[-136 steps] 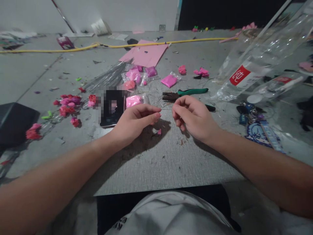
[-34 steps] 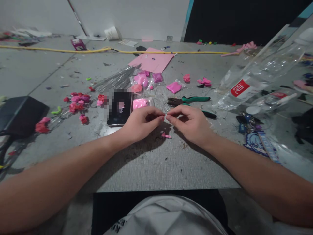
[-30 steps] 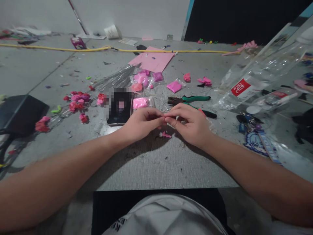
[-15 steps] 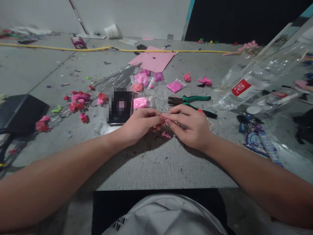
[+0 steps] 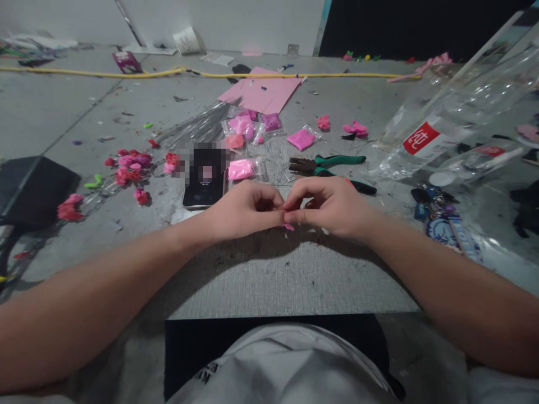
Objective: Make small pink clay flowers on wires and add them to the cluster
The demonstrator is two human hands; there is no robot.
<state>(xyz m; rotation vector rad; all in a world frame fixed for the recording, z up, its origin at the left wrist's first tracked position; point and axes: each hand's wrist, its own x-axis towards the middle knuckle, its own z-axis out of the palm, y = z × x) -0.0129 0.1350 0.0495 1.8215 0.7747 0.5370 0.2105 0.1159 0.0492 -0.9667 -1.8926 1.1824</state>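
Scrap (image 5: 289, 227) (half hidden) below left hand (image 5: 242, 210), right hand (image 5: 332, 205)

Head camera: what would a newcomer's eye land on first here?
The left hand and right hand meet fingertip to fingertip at the centre of the grey mat, with a small pink scrap just beneath them. Next come the big clear bottle with a red label at the right, and the pink and red flowers left of the phone.
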